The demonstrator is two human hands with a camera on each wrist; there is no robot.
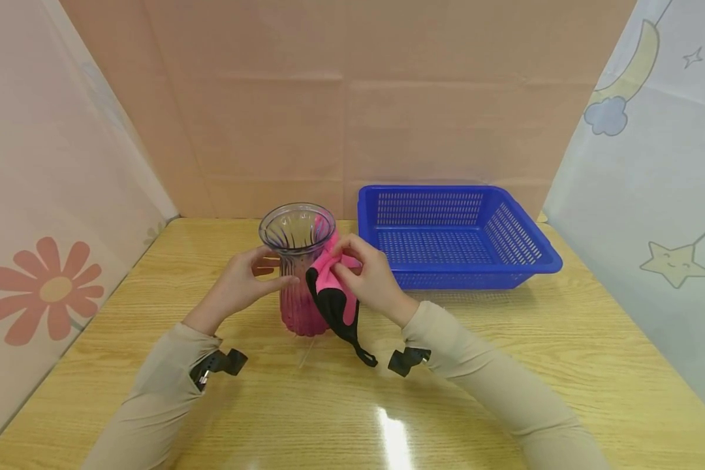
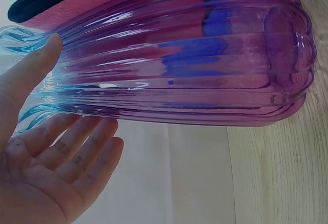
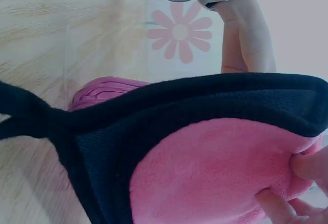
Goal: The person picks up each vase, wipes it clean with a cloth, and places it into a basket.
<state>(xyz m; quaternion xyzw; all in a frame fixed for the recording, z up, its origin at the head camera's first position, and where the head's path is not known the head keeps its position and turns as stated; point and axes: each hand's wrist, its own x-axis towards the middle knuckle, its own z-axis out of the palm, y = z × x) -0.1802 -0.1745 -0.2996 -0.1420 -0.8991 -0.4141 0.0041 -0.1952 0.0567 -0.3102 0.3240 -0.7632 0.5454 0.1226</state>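
Note:
A ribbed glass vase (image 1: 296, 307) stands upright on the table, bluish at its flared rim and pink-purple at the bottom. My left hand (image 1: 242, 282) is at its left side below the rim, thumb in front and relaxed fingers along the other side; in the left wrist view the fingertips (image 2: 115, 142) lie at the glass edge. My right hand (image 1: 373, 277) pinches a pink plush cloth (image 3: 215, 167) with black edging and a hanging loop. The cloth hangs against the vase's right side, its loop end low near the table. Some pink shows through the glass near the rim.
A blue plastic basket (image 1: 446, 266) with slotted walls stands behind and to the right of the vase. The wood-grain table (image 1: 305, 418) runs up to a peach backdrop (image 1: 258, 117). Patterned sheets flank both sides.

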